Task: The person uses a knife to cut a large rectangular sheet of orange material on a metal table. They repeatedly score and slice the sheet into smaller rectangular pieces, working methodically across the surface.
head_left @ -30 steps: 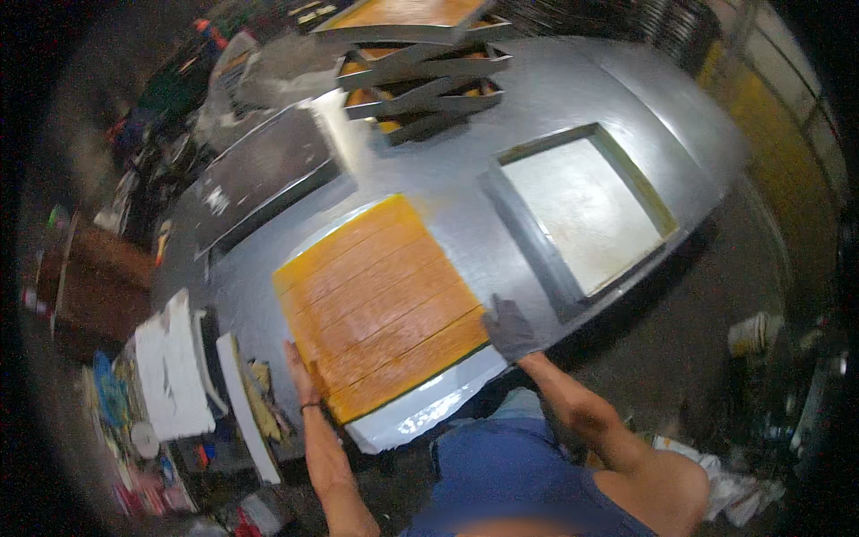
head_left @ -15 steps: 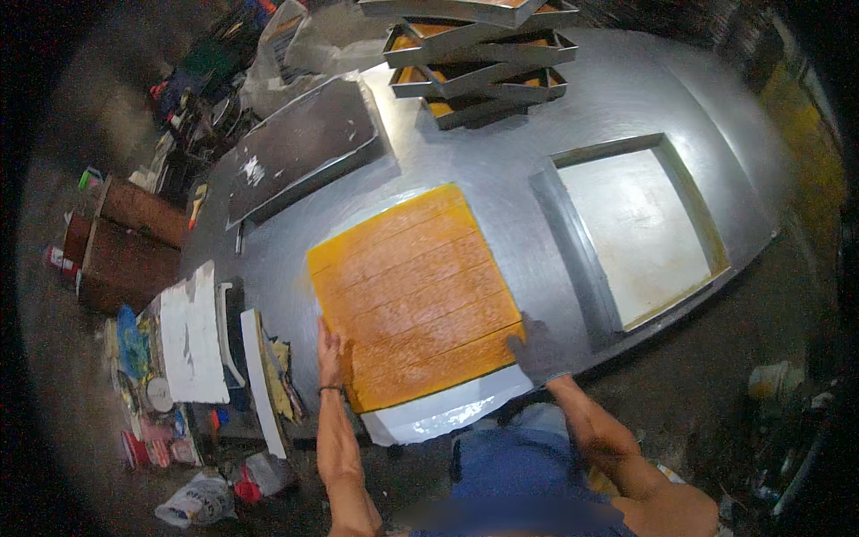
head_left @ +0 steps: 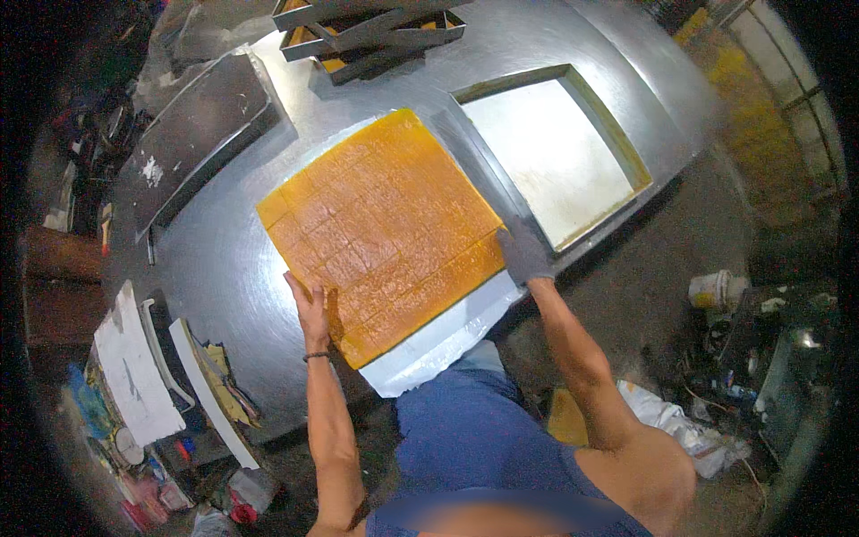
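A flat square orange-brown slab [head_left: 385, 233], its glossy top scored with crossing lines, lies on a white plastic sheet [head_left: 447, 336] on a metal table. The sheet sticks out past the slab's near edge. My left hand [head_left: 310, 309], bare with a dark band at the wrist, rests against the slab's lower left edge, fingers stretched out. At its right corner is my right hand [head_left: 526, 253] in a dark grey glove. Its fingers extend along the edge, the thumb side touching the slab; the far fingertips blend into the dark table.
Right of the slab lies a rectangular metal frame [head_left: 573, 80] around a pale surface. Metal trays [head_left: 376, 40] holding orange material are stacked crosswise at the back. A dark shallow tray [head_left: 201, 134] sits at the left. White boards [head_left: 134, 367] stand by the table's near left edge.
The slab has shifted right, nearer the metal frame, and turned slightly, with both hands staying at its sides. The view has moved too. Crosswise score lines now show more clearly.
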Available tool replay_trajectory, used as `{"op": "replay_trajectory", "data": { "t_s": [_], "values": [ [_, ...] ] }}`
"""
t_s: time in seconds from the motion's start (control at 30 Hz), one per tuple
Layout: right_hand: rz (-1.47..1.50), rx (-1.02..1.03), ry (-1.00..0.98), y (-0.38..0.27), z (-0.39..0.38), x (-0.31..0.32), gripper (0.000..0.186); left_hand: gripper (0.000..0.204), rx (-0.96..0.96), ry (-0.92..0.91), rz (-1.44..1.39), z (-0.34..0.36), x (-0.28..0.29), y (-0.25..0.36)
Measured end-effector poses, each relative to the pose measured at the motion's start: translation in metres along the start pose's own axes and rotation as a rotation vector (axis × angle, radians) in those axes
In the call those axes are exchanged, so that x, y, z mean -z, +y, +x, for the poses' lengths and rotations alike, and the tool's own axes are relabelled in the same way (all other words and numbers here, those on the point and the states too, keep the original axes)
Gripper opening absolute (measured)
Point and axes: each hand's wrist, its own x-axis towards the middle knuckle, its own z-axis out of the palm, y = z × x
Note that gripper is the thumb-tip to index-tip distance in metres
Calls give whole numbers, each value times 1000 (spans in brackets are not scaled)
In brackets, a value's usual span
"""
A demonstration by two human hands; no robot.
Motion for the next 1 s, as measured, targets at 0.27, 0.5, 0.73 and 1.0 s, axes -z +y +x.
{"op": "replay_trajectory", "data": {
  "t_s": [0.27,0.5,0.73,1.0],
  "values": [
    [-48,76,69,-11,-1,1,78,80,-164,-8,151,-40,-26,62],
    [454,19,-16,-56,-37,38,85,75,118,-396,-725,-94,-134,87],
    [28,-29,68,-40,-18,-7,58,67,521,-462,-1371,-97,-132,93],
    [116,35,-220,-40,-36,-29,72,114,261,-468,-734,-103,-103,125]
  ]
}}
